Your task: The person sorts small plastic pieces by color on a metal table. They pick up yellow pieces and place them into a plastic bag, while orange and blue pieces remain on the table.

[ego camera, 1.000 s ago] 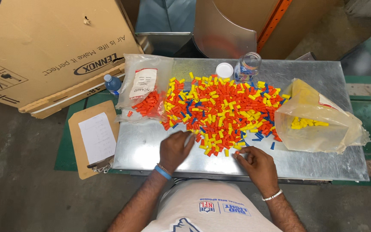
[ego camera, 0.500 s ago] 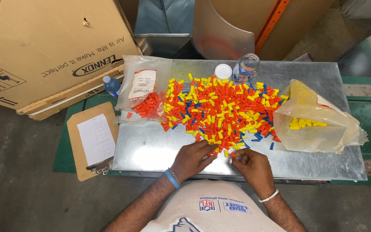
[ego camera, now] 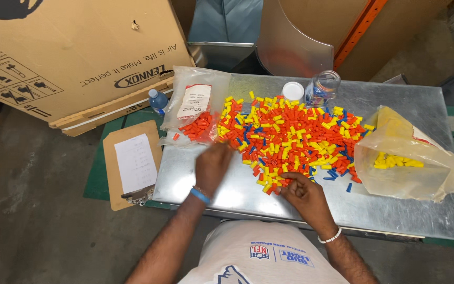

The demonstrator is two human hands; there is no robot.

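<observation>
A clear plastic bag (ego camera: 413, 158) at right holds yellow wire caps; another bag (ego camera: 198, 108) at left holds orange ones; a far glass jar (ego camera: 321, 88) holds blue. The metal tabletop (ego camera: 395, 210) carries a pile of wire caps (ego camera: 290, 139). The left hand (ego camera: 212, 165), blurred, grip unclear, reaches the pile's left edge; the right hand (ego camera: 303, 194) pinches caps at its near edge.
</observation>
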